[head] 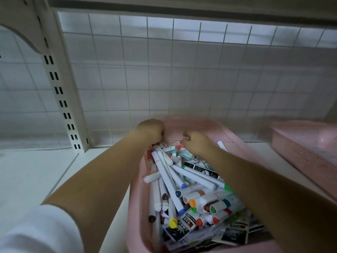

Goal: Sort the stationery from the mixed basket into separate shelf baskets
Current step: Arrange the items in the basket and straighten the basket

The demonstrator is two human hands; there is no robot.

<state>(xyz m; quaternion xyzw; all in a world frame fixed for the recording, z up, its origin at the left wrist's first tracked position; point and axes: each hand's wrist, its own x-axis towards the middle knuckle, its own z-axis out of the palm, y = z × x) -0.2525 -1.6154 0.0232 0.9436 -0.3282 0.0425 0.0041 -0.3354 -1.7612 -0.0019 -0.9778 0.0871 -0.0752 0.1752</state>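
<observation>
Print on the packets (184, 229) is unreadable. White markers (169, 181) with coloured caps fill the pink basket (135, 207) on the shelf (27, 176); left hand (151, 130) and right hand (197, 143) curl inside its far end, grip unclear.

This looks like a shop's display shelving, stocked with stationery. A pink basket (136, 212) heaped with markers (169, 183) and small packets sits on a white shelf (32, 176). Behind the basket runs a white wire grid panel (164, 70). To its left stands a slotted metal upright (60, 99), carrying a curved bracket (23, 33) higher up. A second pink basket (300, 143) sits just right of the first.
</observation>
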